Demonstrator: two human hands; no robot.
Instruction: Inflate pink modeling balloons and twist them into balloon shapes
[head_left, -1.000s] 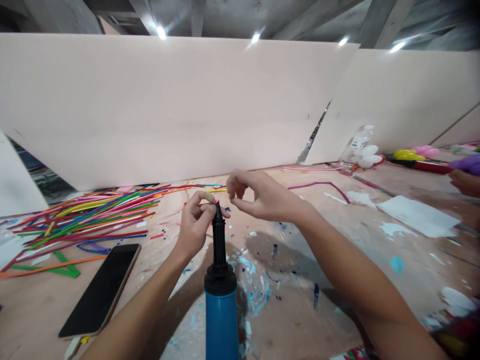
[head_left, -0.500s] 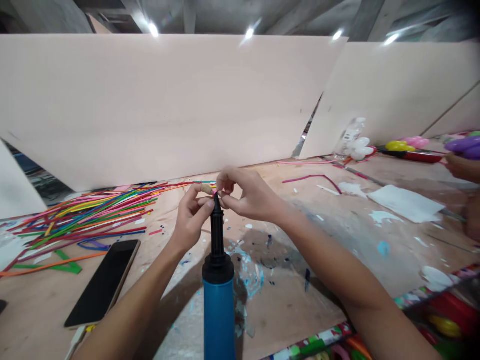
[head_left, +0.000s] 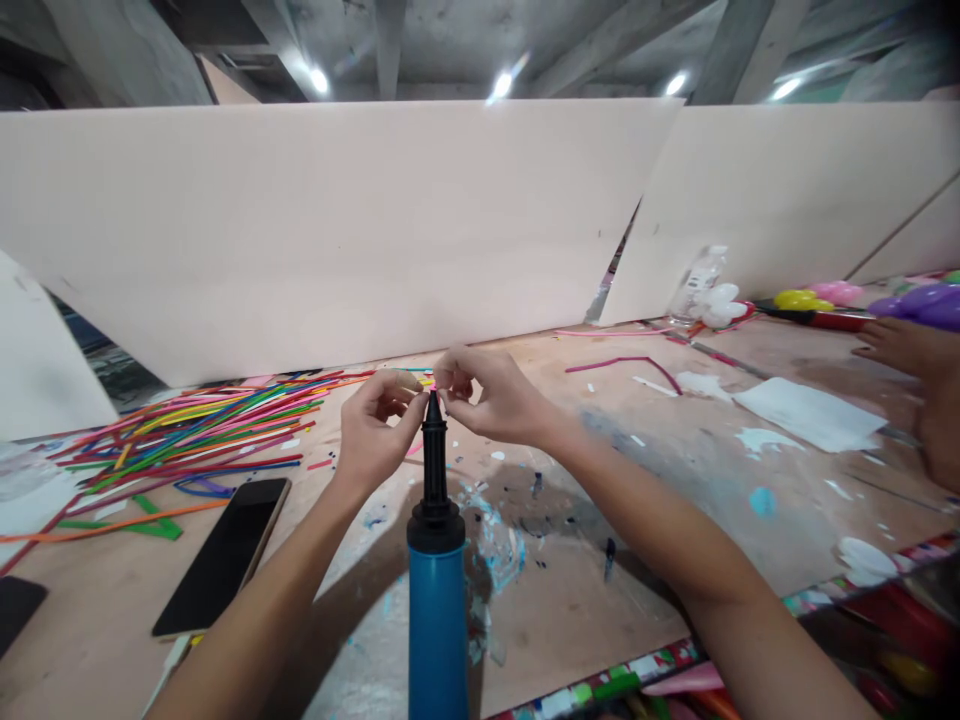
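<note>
A hand pump [head_left: 436, 630] with a blue barrel and a black ribbed nozzle [head_left: 434, 450] stands upright in front of me. At the nozzle's tip shows a small bit of a pink balloon [head_left: 433, 388], mostly hidden by my fingers. My left hand [head_left: 379, 425] pinches it from the left, thumb against forefinger. From the right, my right hand [head_left: 491, 395] pinches at the same spot, its fingers curled. Whether the balloon's mouth is fully around the tip I cannot tell.
Many long uninflated balloons [head_left: 217, 425] lie in a heap at the left, near a phone [head_left: 225, 560] with a cable. White boards [head_left: 337, 230] stand behind the table. To the right are a plastic bottle [head_left: 697, 285], white paper [head_left: 810, 412] and another person's hand [head_left: 915, 350] by purple balloons.
The view has tilted up slightly and shifted left. My left hand has drawn a little left and its fingers have shifted, while my right hand stays at the nozzle tip.
</note>
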